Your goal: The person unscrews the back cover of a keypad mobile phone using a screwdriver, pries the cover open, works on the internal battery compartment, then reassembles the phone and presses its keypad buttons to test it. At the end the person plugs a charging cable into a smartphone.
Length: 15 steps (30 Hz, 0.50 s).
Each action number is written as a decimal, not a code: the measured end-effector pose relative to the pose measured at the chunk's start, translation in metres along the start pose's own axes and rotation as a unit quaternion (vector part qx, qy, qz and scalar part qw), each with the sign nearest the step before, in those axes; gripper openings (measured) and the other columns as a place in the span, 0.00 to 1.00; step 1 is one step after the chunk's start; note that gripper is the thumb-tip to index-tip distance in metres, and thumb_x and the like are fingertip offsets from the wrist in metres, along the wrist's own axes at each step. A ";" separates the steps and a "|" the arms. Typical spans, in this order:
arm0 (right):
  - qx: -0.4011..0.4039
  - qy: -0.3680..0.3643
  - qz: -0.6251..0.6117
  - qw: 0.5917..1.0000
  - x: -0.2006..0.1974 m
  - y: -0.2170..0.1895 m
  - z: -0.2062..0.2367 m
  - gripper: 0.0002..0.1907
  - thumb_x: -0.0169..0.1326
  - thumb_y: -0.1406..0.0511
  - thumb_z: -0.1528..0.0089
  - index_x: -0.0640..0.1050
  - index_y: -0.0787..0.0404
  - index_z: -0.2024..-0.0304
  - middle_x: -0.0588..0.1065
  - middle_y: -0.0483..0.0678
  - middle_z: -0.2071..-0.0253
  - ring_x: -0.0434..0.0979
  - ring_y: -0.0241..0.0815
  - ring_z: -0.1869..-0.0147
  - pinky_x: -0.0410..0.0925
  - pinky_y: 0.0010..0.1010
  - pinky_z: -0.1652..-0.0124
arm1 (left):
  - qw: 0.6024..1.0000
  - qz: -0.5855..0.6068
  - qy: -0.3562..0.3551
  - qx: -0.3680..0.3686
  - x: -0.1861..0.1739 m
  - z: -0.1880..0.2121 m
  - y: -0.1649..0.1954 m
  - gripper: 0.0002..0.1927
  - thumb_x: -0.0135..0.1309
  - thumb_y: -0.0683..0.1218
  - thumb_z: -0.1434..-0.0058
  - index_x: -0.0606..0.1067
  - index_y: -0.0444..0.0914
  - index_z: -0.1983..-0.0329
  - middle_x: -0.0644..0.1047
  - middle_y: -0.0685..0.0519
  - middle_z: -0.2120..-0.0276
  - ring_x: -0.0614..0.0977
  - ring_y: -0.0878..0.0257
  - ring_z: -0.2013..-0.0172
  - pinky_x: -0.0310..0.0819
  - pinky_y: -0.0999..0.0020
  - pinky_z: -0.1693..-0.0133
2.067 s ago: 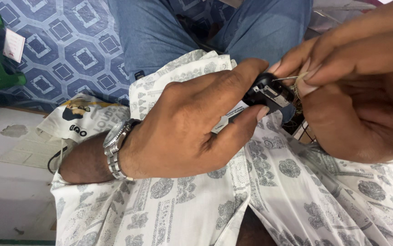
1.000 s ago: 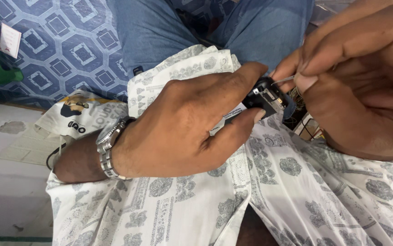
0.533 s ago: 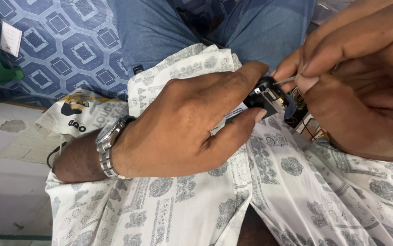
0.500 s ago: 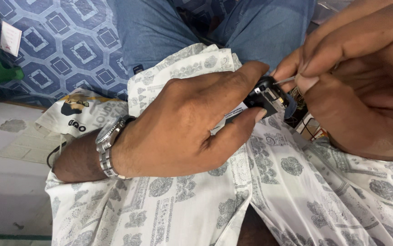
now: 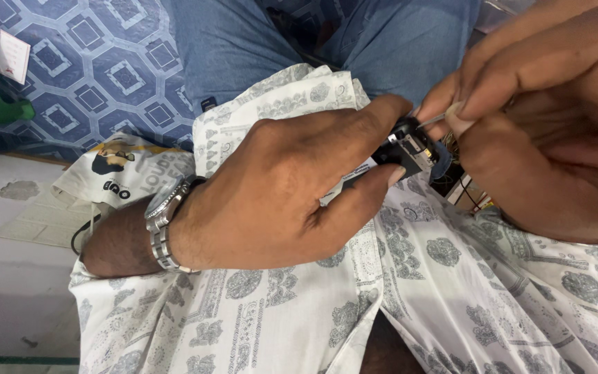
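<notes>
Nothing has shifted — left hand [image 5: 278, 201] pinches small black part [image 5: 404, 149], right hand [image 5: 548, 125] pinches thin tool [image 5: 432, 120] — above patterned cloth [image 5: 451, 291].

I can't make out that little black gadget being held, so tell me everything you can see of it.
The small black part is boxy, with a metal-looking face and a white strip along its side. The left hand pinches it between thumb and forefinger above a white patterned cloth. The right hand touches its top end with a thin metal tool. Most of it is hidden.
</notes>
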State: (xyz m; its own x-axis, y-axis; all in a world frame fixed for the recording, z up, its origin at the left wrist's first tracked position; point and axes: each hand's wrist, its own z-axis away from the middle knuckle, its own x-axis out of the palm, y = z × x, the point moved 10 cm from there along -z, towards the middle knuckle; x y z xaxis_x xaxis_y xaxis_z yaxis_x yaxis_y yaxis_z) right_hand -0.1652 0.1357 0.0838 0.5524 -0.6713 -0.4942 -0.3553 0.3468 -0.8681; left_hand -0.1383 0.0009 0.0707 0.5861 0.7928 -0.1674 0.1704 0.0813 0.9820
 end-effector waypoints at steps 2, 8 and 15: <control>-0.003 -0.002 0.003 1.000 0.000 -0.002 -0.004 0.11 0.51 0.84 0.41 0.65 0.76 0.59 0.70 0.64 0.59 0.83 0.53 0.52 0.79 0.39 0.48 | 1.000 -0.002 -0.002 0.001 0.000 0.000 0.000 0.19 0.56 0.36 0.30 0.69 0.26 0.38 0.78 0.46 0.69 0.83 0.62 0.71 0.73 0.66 0.71; 0.060 0.022 -0.016 0.998 0.001 0.003 0.003 0.09 0.50 0.83 0.35 0.66 0.74 0.55 0.71 0.61 0.56 0.83 0.51 0.51 0.80 0.36 0.48 | 1.000 0.003 0.004 0.005 -0.001 0.000 0.001 0.20 0.56 0.37 0.29 0.68 0.26 0.37 0.78 0.44 0.66 0.83 0.60 0.70 0.73 0.66 0.70; 0.085 0.118 -0.235 0.961 -0.015 0.058 0.053 0.07 0.47 0.73 0.32 0.71 0.68 0.51 0.71 0.53 0.54 0.83 0.48 0.55 0.82 0.37 0.53 | 0.999 0.027 -0.020 -0.003 -0.001 0.001 -0.005 0.22 0.60 0.42 0.31 0.68 0.29 0.37 0.79 0.44 0.65 0.84 0.56 0.67 0.76 0.63 0.65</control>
State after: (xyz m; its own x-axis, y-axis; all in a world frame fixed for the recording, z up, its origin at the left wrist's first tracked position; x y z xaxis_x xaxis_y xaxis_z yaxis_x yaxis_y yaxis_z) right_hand -0.1542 0.2002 0.0379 0.4286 -0.9026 -0.0392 0.0315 0.0583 -0.9978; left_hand -0.1387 -0.0013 0.0663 0.6250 0.7719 -0.1165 0.1325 0.0422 0.9903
